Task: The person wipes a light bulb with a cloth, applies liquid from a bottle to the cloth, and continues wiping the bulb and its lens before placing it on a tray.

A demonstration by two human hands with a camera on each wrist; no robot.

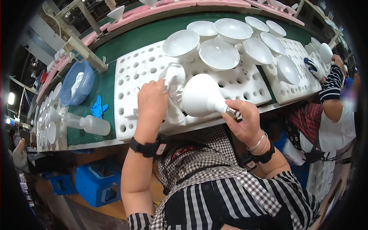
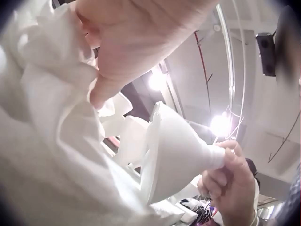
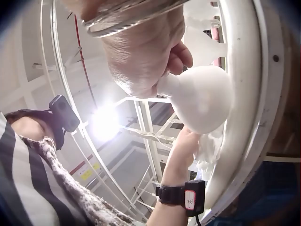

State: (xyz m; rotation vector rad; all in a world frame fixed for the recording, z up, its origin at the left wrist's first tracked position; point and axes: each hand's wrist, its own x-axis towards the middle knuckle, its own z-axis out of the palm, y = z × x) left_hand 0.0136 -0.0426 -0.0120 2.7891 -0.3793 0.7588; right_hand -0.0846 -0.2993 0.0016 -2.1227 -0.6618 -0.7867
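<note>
My right hand (image 1: 247, 122) grips a white cone-shaped light bulb (image 1: 200, 96) by its metal screw base (image 1: 231, 112). The bulb's wide face is turned left, toward the cloth. A crumpled white cloth (image 1: 176, 94) is in my left hand (image 1: 153, 100), bunched under the fingers and hanging down beside the bulb's face. Seen from the left wrist, the cloth (image 2: 51, 127) drapes close to the rim of the bulb (image 2: 174, 155). From the right wrist, the bulb (image 3: 204, 96) tapers into my right hand (image 3: 146, 56).
A white foam board (image 1: 132, 71) with rows of holes lies on the green table (image 1: 105, 50). Several bulbs (image 1: 219, 54) stand face-up in the boards. To the left are a blue basket (image 1: 66, 86), a blue glove (image 1: 99, 107) and a plastic bottle (image 1: 96, 125). Another person's arm (image 1: 332, 82) works at right.
</note>
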